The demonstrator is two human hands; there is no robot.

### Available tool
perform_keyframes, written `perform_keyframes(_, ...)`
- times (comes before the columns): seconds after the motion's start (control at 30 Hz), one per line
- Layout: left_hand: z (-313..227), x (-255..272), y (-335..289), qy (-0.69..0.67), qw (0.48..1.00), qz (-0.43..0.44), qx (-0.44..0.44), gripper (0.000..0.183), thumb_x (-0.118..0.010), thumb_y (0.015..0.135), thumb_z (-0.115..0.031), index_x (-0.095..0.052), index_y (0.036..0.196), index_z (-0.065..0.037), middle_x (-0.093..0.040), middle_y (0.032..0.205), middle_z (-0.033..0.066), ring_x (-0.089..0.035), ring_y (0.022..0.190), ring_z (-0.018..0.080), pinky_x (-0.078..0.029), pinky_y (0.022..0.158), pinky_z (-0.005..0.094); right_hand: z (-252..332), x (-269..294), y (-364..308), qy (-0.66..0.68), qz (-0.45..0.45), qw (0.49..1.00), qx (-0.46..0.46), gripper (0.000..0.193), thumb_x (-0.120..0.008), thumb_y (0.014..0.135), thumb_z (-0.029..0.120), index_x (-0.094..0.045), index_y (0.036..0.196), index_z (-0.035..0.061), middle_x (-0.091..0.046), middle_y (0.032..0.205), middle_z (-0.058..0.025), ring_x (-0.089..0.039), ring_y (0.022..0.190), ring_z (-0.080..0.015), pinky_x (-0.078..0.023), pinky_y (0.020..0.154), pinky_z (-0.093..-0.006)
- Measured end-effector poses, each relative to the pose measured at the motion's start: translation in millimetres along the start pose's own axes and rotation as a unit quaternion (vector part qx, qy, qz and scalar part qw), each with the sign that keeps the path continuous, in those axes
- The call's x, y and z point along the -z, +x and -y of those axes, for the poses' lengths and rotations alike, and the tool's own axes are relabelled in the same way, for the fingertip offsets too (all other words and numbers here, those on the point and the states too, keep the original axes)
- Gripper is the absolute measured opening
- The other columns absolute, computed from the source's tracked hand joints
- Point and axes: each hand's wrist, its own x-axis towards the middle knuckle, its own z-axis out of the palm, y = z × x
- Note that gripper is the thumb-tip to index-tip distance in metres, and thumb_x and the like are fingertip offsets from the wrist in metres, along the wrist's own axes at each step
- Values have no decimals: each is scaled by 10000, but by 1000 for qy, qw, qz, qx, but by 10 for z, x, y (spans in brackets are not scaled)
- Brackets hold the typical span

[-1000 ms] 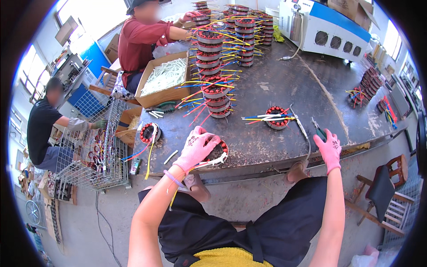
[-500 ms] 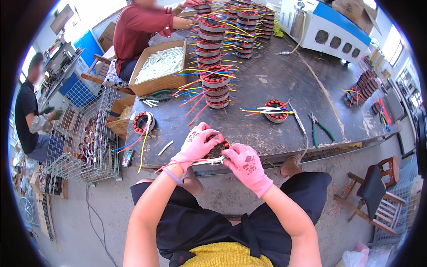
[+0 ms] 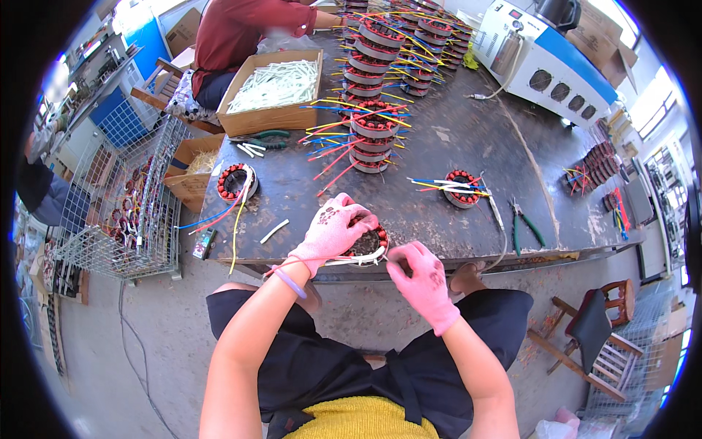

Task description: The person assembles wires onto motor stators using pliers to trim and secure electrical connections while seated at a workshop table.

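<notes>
Two pink-gloved hands meet at one wound ring, seen by the head camera at the near edge of a dark worktable [image 3: 468, 150]. This wound ring [image 3: 382, 238], red coils around a dark centre, is the landmark for everything else.

On its left side sits the left hand [image 3: 338, 227], fingers curled over the rim and gripping it; a purple band [image 3: 290, 284] circles that wrist, and a red wire [image 3: 296, 260] crosses just above the band. Along the ring's near side runs white sleeving [image 3: 356, 260]. Just to the ring's right is the right hand [image 3: 423, 282], thumb and fingertips drawn close together beside the sleeving's end; whether they pinch a strand is too small to tell.

Left of the ring lies a loose white tube [image 3: 275, 231]. Farther up and left, a second ring [image 3: 250, 192] trails blue, red and yellow leads past the table edge. To the ring's upper right, a third ring [image 3: 462, 199] lies beside a slim corded tool [image 3: 496, 212], with green-handled cutters [image 3: 518, 219] farther right, their handles spread. Beyond the ring rises a tall stack of similar rings [image 3: 374, 132]; left of that stand a cardboard box [image 3: 278, 121] full of white tubes and a co-worker's red sleeve [image 3: 274, 25].
</notes>
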Motion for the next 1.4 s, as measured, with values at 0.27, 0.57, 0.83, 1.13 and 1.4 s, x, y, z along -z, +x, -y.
perform_keyframes(0.27,-22,-24,0,-8,1000,0,5,292,-662,888,-376,-750,1015,-128,-586,1003,121,-591,1001,306,-474,887,403,82,-79,-65,-126,20,991,39,292,-754,799,198,-603,1030,101,-582,915,-80,-624,861,-284,-506,749,-426)
perform_keyframes(0.57,-3,-125,51,29,998,-45,-25,248,-625,900,-341,-735,980,-134,-598,995,119,-593,1003,320,-480,888,431,150,47,-219,-98,95,991,-2,216,-773,783,150,-645,944,83,-611,926,-80,-626,751,-221,-511,683,-338)
perform_keyframes(0.83,-179,39,7,200,970,-12,-135,196,-666,773,-238,-762,943,-220,-675,931,23,-632,945,245,-526,826,382,326,-253,128,-136,-37,976,166,238,-748,775,54,-661,996,78,-623,1002,-121,-638,900,-318,-521,756,-415)
perform_keyframes(1.13,-100,-202,32,21,998,-49,22,343,-635,845,-421,-742,961,-116,-607,1105,149,-583,1047,343,-479,885,445,20,-113,128,-212,41,950,226,158,-673,867,124,-595,986,56,-581,958,-148,-600,880,-355,-486,767,-445)
perform_keyframes(1.4,13,-267,120,-5,999,-40,16,352,-651,824,-405,-753,988,-110,-604,1148,165,-592,1062,350,-478,919,446,375,245,-144,-263,135,949,106,390,-707,899,324,-629,1173,59,-615,1149,-194,-625,1030,-362,-513,879,-407)
